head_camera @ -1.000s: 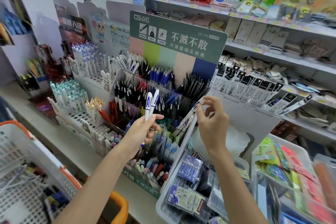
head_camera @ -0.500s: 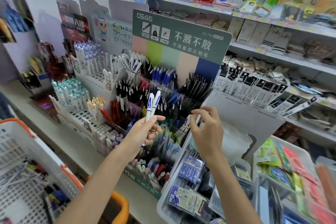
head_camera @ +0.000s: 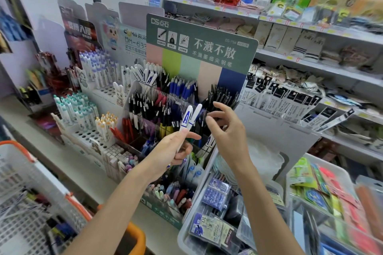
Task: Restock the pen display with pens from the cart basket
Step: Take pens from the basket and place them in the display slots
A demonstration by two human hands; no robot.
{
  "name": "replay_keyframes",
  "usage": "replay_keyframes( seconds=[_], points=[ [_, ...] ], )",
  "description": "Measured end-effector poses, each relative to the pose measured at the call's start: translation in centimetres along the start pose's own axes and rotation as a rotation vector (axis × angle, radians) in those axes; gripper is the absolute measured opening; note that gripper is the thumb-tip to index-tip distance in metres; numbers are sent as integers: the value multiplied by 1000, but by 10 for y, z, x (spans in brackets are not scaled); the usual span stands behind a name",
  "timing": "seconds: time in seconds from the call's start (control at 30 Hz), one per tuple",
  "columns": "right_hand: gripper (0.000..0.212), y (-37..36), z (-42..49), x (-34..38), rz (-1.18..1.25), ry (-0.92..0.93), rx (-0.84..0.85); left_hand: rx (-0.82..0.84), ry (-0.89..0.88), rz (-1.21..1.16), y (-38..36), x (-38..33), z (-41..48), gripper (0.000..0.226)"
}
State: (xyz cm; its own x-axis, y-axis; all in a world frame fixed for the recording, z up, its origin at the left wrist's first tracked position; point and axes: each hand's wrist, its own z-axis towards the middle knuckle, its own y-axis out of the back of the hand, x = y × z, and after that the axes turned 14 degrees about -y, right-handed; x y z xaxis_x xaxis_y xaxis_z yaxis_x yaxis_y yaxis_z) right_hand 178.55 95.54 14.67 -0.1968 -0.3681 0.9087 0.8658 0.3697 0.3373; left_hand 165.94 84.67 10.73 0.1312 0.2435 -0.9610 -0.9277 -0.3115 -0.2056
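My left hand (head_camera: 172,149) grips two white pens with blue markings (head_camera: 190,118) upright in front of the tiered pen display (head_camera: 199,47), which has a green header card and rows of black, blue and red pens. My right hand (head_camera: 226,130) hovers just right of those pens with its fingers spread and holds nothing. Under its palm, white and blue pens (head_camera: 209,143) stand in a display compartment. The white cart basket (head_camera: 31,172) with an orange rim sits at the lower left, with more pens (head_camera: 18,209) lying inside.
Other pen stands (head_camera: 97,72) crowd the counter to the left. A clear plastic bin (head_camera: 184,234) of packaged stationery sits below my right arm. Shelves of socks and towels (head_camera: 290,39) run along the right, above trays of colourful packets (head_camera: 331,192).
My right hand lowered a white pen into the display compartment, let it go, and rose toward the two pens in my left hand. The left hand barely moved.
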Motion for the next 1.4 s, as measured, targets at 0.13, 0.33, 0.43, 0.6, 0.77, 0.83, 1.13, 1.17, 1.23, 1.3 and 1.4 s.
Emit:
replay_keyframes(
  seconds=[0.13, 0.33, 0.43, 0.6, 0.77, 0.83, 1.13, 1.17, 1.23, 1.3, 1.4],
  points=[
    [30, -9, -3, 6, 32, 2, 75, 76, 2, 48, 0, 1, -2, 46],
    [24, -1, 2, 14, 185, 59, -6, -47, 13, 24, 10, 4, -1, 44],
    [23, 11, 8, 12, 215, 110, -159, -192, -3, 28, 18, 10, 0, 41],
    [27, 14, 13, -7, -26, 211, -221, -282, -5, 21, 24, 9, -1, 41],
    [24, 3, 9, -29, -268, 226, -171, -287, 5, 20, 22, 11, 2, 42],
    [23, 0, 8, -34, -326, 210, -140, -281, 7, 26, 23, 12, 2, 43],
    [7, -4, 4, -43, -512, 249, -135, -282, 36, 29, 25, 13, 0, 43],
    [4, -5, 5, -43, -536, 260, -137, -281, 42, 33, 25, 13, 0, 43],
    [6, -6, 5, -45, -575, 270, -139, -275, 55, 34, 25, 13, 0, 43],
    [7, -6, 5, -46, -585, 267, -132, -271, 67, 17, 24, 12, 1, 44],
    [11, -2, 4, -45, -467, 199, -127, -247, 61, -69, 23, 10, 1, 47]
  ],
)
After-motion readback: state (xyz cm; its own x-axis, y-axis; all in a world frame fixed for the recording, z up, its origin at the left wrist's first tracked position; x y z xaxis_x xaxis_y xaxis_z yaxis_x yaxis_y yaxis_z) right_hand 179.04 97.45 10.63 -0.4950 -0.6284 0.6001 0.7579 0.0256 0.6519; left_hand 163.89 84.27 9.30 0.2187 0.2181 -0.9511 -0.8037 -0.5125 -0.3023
